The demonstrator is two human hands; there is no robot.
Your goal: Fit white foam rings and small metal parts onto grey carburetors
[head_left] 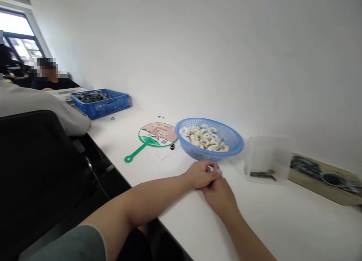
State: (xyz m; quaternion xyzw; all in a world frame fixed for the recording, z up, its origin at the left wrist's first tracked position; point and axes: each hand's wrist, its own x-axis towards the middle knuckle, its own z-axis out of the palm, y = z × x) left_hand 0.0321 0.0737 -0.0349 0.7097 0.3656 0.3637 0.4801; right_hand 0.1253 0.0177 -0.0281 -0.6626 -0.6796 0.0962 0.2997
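Note:
My left hand (201, 173) and my right hand (219, 195) meet on the white table (283, 215), fingers curled and pressed together. Whatever small part lies between them is hidden. Just beyond the hands stands a blue plastic basket (234, 142) holding several white ring-shaped parts (204, 137). A clear plastic container (267, 157) with a few dark parts at its bottom stands to the right of the hands.
A green-handled round fan (154, 136) lies left of the basket, a small black ring (172, 146) beside it. A blue crate (100, 102) of dark parts stands far left by seated people. A cardboard tray (325, 178) of dark rings lies right. A black chair (36, 159) stands left.

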